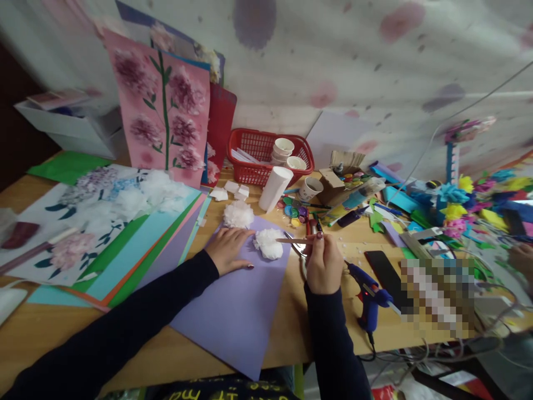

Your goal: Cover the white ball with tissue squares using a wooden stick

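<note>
A purple sheet lies on the wooden table, with two white fluffy paper flowers near its top edge, one at the left and one at the right. My left hand rests flat on the sheet with its fingers spread, just below the left flower. In my right hand is a thin brownish stick, pinched between the fingers, its tip at the right flower's edge. Scissors lie partly hidden behind my right hand.
A blue glue gun and a black phone lie to the right. Behind are a white roll, a paper cup and a red basket. Coloured sheets cover the left. Another person's hand shows at the far right.
</note>
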A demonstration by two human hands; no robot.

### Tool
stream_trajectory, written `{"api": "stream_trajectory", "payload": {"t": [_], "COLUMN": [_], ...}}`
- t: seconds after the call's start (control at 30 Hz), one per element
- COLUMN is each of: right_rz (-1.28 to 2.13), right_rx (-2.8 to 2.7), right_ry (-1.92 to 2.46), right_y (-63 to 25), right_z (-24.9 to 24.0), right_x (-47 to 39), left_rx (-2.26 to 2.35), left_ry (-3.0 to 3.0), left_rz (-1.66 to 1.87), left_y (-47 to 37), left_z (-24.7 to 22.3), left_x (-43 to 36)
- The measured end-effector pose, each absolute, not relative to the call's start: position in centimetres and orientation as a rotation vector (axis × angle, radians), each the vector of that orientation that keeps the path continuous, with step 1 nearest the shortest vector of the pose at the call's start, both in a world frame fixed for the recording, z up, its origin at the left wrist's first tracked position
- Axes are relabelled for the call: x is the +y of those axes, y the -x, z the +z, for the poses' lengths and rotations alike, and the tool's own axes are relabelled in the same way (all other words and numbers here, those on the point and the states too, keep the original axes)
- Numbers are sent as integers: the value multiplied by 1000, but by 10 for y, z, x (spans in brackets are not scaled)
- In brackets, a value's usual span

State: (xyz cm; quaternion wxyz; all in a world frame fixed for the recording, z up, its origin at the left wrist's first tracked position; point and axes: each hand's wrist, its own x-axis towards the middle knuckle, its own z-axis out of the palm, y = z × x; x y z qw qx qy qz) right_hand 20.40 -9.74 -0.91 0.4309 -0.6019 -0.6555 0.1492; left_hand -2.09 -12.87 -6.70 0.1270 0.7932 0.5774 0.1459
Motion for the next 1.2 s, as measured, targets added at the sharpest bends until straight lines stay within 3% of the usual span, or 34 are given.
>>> {"api": "stream_trajectory", "payload": {"t": [0.7,1.2], "right_rz": [475,499], "right_rx": [-1702,-1240], "right_ry": [1433,1400], "right_y": [-190,-226], "right_z": [-11,-1], "right_x": [-99,-90], "left_rx": [1686,1684], "left_ry": [-2307,-2296], "left_rz": [453,446], "left_y": [21,20], "left_z": [-69,-66], "left_x": [-129,-130]}}
